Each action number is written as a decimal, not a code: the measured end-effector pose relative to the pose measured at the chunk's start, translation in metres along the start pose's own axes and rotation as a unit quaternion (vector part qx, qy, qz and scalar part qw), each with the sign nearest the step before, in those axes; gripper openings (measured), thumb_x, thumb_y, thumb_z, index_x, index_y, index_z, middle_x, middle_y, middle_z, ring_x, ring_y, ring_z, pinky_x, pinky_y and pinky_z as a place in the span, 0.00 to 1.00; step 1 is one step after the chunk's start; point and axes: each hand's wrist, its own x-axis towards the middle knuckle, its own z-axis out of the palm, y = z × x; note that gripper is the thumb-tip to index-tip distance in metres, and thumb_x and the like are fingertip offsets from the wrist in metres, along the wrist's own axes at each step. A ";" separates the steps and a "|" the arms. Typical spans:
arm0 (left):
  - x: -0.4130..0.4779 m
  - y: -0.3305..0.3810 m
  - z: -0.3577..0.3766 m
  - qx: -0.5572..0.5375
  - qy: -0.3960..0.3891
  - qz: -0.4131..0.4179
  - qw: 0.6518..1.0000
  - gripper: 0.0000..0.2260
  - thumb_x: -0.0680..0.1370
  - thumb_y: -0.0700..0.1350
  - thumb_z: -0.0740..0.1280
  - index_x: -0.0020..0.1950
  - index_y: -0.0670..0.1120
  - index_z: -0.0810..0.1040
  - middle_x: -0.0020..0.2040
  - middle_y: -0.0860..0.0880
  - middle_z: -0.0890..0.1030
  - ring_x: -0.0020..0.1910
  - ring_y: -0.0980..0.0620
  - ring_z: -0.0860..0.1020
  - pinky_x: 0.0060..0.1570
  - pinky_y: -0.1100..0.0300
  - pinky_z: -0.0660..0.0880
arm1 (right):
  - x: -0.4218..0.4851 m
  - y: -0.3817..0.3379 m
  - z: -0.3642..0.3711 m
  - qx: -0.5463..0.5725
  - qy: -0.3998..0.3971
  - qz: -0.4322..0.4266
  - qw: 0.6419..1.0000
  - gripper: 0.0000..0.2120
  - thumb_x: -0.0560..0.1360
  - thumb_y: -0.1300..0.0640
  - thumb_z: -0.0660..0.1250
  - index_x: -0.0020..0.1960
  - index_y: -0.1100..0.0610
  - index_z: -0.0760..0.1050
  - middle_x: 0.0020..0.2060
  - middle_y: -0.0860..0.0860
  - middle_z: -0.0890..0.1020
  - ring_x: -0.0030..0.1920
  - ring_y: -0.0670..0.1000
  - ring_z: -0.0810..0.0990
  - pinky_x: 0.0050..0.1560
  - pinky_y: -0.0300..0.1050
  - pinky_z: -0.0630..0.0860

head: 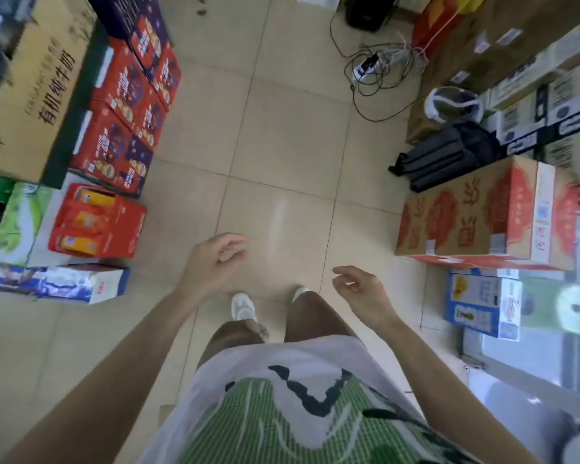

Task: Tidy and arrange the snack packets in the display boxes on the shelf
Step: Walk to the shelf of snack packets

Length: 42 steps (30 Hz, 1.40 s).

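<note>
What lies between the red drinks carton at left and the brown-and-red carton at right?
Nothing: in the head view, only bare floor tiles run from the red drinks carton to the brown-and-red carton.

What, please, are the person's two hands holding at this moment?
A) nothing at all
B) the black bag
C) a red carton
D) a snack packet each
A: the left hand and the right hand hang with loosely curled fingers above the tiled floor, and neither has anything in it.
</note>
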 end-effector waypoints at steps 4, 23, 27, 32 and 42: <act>0.052 0.024 -0.032 0.012 0.005 0.021 1.000 0.13 0.77 0.45 0.73 0.61 0.49 0.82 0.56 0.55 0.84 0.57 0.54 0.81 0.61 0.54 0.77 | 0.014 -0.012 -0.002 0.003 0.010 0.027 1.000 0.10 0.77 0.58 0.68 0.58 0.51 0.80 0.40 0.40 0.84 0.40 0.39 0.81 0.47 0.29 0.74; 0.236 0.108 -0.105 0.050 0.001 -0.064 0.997 0.09 0.73 0.58 0.68 0.51 0.70 0.79 0.50 0.61 0.84 0.51 0.60 0.81 0.56 0.50 0.79 | 0.278 -0.241 -0.109 0.008 -0.037 -0.121 0.992 0.15 0.77 0.53 0.70 0.64 0.49 0.77 0.52 0.45 0.82 0.47 0.41 0.80 0.53 0.37 0.76; 0.278 0.112 -0.138 0.045 -0.011 -0.076 0.996 0.14 0.69 0.64 0.66 0.52 0.66 0.81 0.50 0.56 0.85 0.51 0.57 0.82 0.55 0.49 0.79 | 0.331 -0.309 -0.118 0.012 -0.041 -0.145 0.989 0.15 0.77 0.54 0.70 0.64 0.50 0.77 0.51 0.46 0.82 0.47 0.43 0.79 0.54 0.37 0.75; 0.366 0.123 -0.194 0.018 0.002 -0.068 0.998 0.18 0.69 0.63 0.66 0.55 0.59 0.82 0.51 0.56 0.85 0.52 0.58 0.82 0.56 0.51 0.78 | 0.397 -0.374 -0.119 -0.002 -0.037 -0.125 0.991 0.15 0.77 0.54 0.70 0.64 0.51 0.78 0.52 0.48 0.82 0.48 0.44 0.80 0.49 0.28 0.73; 0.576 0.202 -0.293 0.006 -0.001 0.010 1.000 0.13 0.76 0.49 0.71 0.61 0.53 0.82 0.55 0.61 0.83 0.56 0.64 0.80 0.62 0.56 0.77 | 0.493 -0.448 -0.148 -0.014 -0.018 -0.006 1.000 0.12 0.78 0.54 0.69 0.61 0.49 0.79 0.49 0.46 0.83 0.49 0.45 0.81 0.41 0.25 0.71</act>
